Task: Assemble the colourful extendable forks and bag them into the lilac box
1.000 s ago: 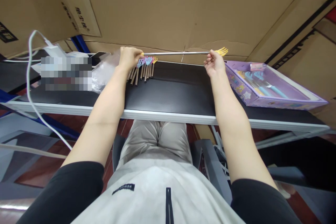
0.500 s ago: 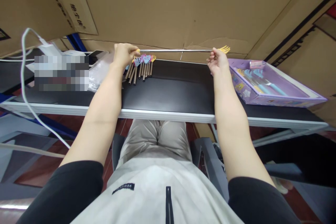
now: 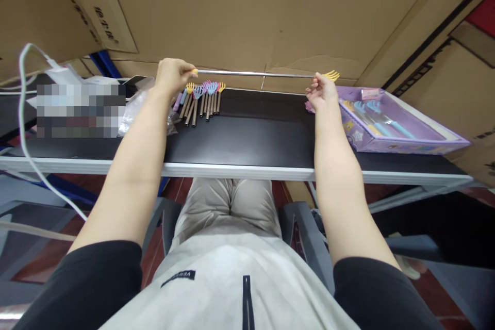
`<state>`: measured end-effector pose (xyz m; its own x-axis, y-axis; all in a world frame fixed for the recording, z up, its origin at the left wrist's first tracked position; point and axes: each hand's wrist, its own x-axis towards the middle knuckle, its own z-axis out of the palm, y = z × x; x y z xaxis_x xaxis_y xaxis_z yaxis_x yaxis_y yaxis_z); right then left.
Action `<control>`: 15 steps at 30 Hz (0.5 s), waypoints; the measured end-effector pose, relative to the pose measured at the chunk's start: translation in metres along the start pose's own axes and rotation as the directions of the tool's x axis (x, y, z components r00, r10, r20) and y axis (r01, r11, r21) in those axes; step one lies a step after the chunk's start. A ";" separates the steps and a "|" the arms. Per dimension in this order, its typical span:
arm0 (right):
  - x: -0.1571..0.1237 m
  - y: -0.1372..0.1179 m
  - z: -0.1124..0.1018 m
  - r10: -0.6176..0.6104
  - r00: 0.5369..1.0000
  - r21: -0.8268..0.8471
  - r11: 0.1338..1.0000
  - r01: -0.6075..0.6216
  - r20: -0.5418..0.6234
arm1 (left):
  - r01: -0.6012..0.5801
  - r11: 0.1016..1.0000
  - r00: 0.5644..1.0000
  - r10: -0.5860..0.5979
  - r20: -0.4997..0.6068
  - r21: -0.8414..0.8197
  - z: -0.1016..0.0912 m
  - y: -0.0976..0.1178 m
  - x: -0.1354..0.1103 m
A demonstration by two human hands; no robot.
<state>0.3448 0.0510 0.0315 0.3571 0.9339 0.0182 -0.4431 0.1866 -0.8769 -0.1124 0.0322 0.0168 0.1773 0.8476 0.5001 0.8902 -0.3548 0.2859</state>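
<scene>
A telescopic back scratcher is stretched level between my two hands above the table, its thin metal rod drawn out long. My left hand is closed on the yellow handle end. At the other end, my right hand pinches the rod just below the yellow claw head. Below and beside my left hand lies a group of collapsed back scratchers with yellow, pink and blue claws and short metal stems. A few purple and blue handles show beside them, partly covered by my left hand and forearm.
A purple open box holding several packed back scratchers stands at the right. Clear plastic bags and a white cable are at the left. Cardboard rises behind the black table. A small pink piece lies by my right hand.
My left hand has moved a little left, so my hands are farther apart and the rod shows slightly longer. The camera view has shifted slightly. Both grips are kept.
</scene>
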 end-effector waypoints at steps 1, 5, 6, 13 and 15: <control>-0.001 0.000 0.000 0.006 1.000 -0.001 1.000 -0.006 0.002 | 0.028 0.999 0.999 -0.028 -0.024 -0.015 -0.003 0.001 -0.002; -0.006 -0.001 0.004 0.012 1.000 0.000 1.000 -0.012 -0.015 | 0.089 0.995 0.994 -0.091 -0.064 -0.034 -0.014 0.011 -0.009; -0.008 -0.002 0.006 0.013 0.999 0.017 1.000 -0.013 -0.029 | 0.092 0.996 0.994 -0.093 -0.060 -0.020 -0.016 0.015 -0.010; -0.013 -0.003 0.012 -0.049 0.999 0.020 0.999 0.049 0.004 | 0.018 0.990 0.999 -0.024 0.043 0.137 -0.042 0.031 -0.018; -0.014 -0.002 0.013 -0.060 0.998 -0.001 0.998 0.060 0.012 | 0.025 0.991 0.999 -0.030 0.033 0.134 -0.047 0.028 -0.018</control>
<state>0.3300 0.0415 0.0389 0.3728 0.9247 0.0766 -0.4205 0.2420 -0.8744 -0.1102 -0.0118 0.0538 0.1644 0.8706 0.4638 0.9427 -0.2771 0.1859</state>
